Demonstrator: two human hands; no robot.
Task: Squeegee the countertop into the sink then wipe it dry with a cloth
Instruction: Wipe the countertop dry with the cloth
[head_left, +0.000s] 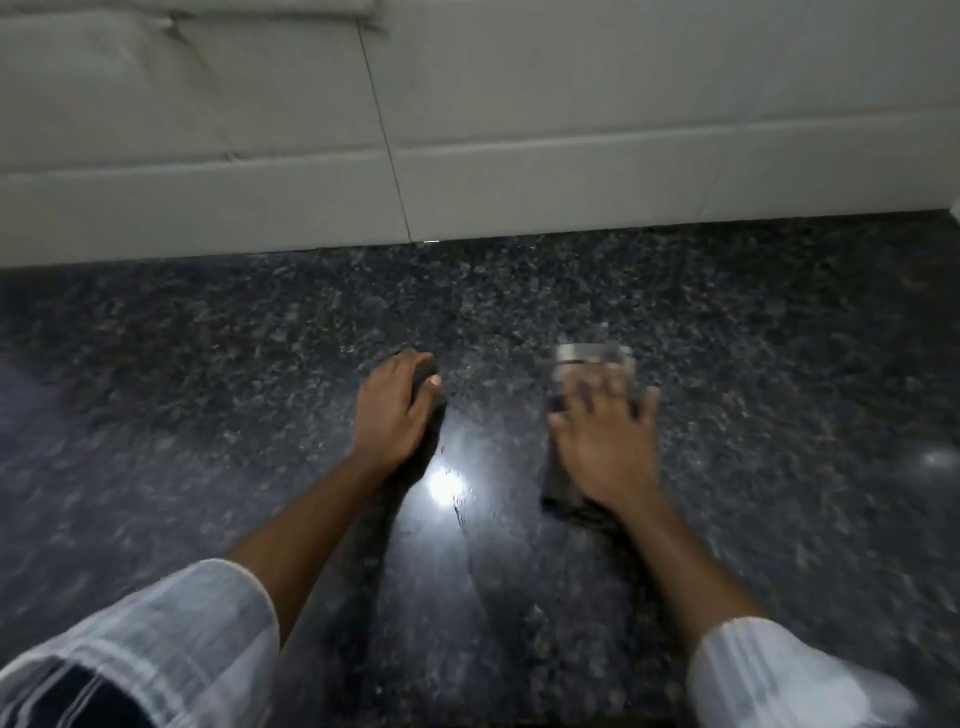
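Observation:
The countertop (260, 415) is dark speckled granite, glossy and wet-looking, and it fills the lower two thirds of the view. My right hand (605, 441) lies flat with fingers spread on a grey cloth (592, 358), pressing it to the stone; hand and cloth are motion-blurred. The cloth shows beyond the fingertips and along the left side of the hand. My left hand (397, 405) rests on the counter a little to the left, fingers bent together, with only its dark reflection beneath it. No squeegee or sink is in view.
A white tiled wall (467, 130) rises along the back edge of the counter. A bright lamp reflection (445, 486) shines on the stone between my forearms. White sleeves (171, 649) cover both arms at the bottom.

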